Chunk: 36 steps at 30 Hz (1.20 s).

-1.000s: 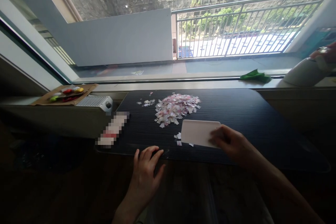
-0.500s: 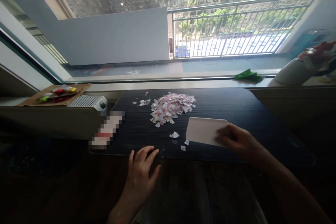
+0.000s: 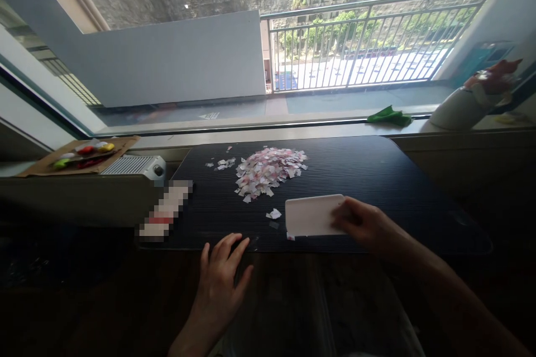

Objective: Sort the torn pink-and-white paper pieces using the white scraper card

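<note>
My right hand (image 3: pixel 355 217) grips the right end of a flat white rectangular board with rounded corners (image 3: pixel 312 216), low over the dark table (image 3: pixel 364 170). Under its left lower corner a scrap of paper (image 3: pixel 290 236) peeks out. Just left of the board lie a few loose scraps (image 3: pixel 274 214). Farther back rises a heap of small torn paper pieces (image 3: pixel 268 170), pinkish and white. My left hand (image 3: pixel 226 270) rests at the table's front edge with fingers spread, holding nothing; a clear bit of plastic (image 3: pixel 252 244) is near its fingertips.
A blurred-out flat item (image 3: pixel 167 209) lies on the table's left side. Several small scraps (image 3: pixel 226 163) lie left of the heap. On the sill are a cardboard piece (image 3: pixel 121 150) with colourful items, a green crumpled thing (image 3: pixel 389 116) and a white vase-like object (image 3: pixel 454 109). A window stands behind.
My right hand has drawn the white board left and a little toward me, over some loose scraps. My left hand stays at the front edge. The view has shifted slightly.
</note>
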Each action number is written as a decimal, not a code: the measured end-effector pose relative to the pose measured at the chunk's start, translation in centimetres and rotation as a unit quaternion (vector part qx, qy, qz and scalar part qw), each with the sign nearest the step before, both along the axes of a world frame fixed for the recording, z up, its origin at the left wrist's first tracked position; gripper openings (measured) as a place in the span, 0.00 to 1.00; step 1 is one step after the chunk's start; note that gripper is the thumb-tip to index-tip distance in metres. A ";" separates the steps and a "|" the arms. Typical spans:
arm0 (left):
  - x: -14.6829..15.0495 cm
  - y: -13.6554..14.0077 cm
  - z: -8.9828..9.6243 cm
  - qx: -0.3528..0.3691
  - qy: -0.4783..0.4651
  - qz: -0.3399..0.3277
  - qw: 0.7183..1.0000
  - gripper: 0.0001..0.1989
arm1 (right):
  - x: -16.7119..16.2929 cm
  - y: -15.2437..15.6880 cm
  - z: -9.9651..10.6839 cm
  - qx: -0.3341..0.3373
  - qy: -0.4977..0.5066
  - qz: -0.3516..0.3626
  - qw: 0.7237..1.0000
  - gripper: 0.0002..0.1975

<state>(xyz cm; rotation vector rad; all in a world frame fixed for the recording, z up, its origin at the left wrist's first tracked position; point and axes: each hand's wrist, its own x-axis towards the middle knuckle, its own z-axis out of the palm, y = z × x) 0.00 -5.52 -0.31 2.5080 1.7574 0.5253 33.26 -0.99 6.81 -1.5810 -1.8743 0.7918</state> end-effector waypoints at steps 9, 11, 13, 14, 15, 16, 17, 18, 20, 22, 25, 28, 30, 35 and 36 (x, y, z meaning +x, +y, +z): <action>0.9 0.0 0.0 0.037 -0.030 0.018 0.999 0.18 | 4.4 -0.6 1.0 0.016 0.003 -0.064 0.998 0.10; 0.7 0.0 -0.1 0.036 -0.019 0.012 0.999 0.18 | 2.7 0.4 0.7 0.005 0.028 -0.027 0.999 0.09; 0.4 -0.1 -0.1 0.028 0.000 0.002 1.000 0.19 | 1.4 1.0 0.4 -0.001 0.032 0.013 0.999 0.06; 0.3 -0.1 -0.1 0.024 0.009 -0.002 1.000 0.20 | 1.1 1.2 0.4 -0.001 0.024 0.025 0.999 0.05; 0.2 -0.2 -0.1 0.021 0.017 -0.006 1.000 0.20 | 1.2 1.1 0.4 0.001 0.012 0.026 1.000 0.05; 0.2 -0.3 -0.1 0.022 0.021 -0.007 1.000 0.20 | 1.6 1.0 0.4 0.004 -0.001 0.020 1.000 0.04; 0.3 -0.3 -0.1 0.026 0.021 -0.007 0.999 0.20 | 2.1 0.9 0.5 0.009 -0.014 0.006 1.000 0.05; 0.3 -0.3 -0.1 0.031 0.018 -0.006 0.999 0.20 | 2.8 0.7 0.6 0.014 -0.022 -0.011 1.000 0.05; 0.4 -0.2 -0.1 0.040 0.006 0.001 0.999 0.19 | 3.7 0.6 0.7 0.023 -0.027 -0.037 0.999 0.06; 0.4 -0.1 -0.2 0.038 0.002 0.003 0.999 0.19 | 3.9 0.8 0.7 0.029 -0.022 -0.042 0.998 0.07; 0.1 -0.1 -0.3 0.023 0.015 -0.003 1.000 0.20 | 3.5 1.5 0.4 0.019 -0.002 -0.025 1.000 0.08; 0.0 -0.3 -0.3 0.023 0.022 -0.006 0.999 0.22 | 4.2 1.5 0.2 -0.008 0.004 -0.017 1.000 0.09; 0.3 -0.5 -0.3 0.029 0.015 -0.007 0.999 0.22 | 5.3 1.3 0.4 -0.024 0.002 -0.027 0.999 0.10; 1.4 -0.7 0.0 0.045 -0.027 0.028 0.998 0.19 | 5.7 2.4 0.5 -0.044 0.076 -0.021 0.996 0.12; 1.6 -0.7 0.1 0.044 -0.030 0.032 0.998 0.18 | 5.2 3.1 0.2 -0.048 0.087 -0.010 0.995 0.12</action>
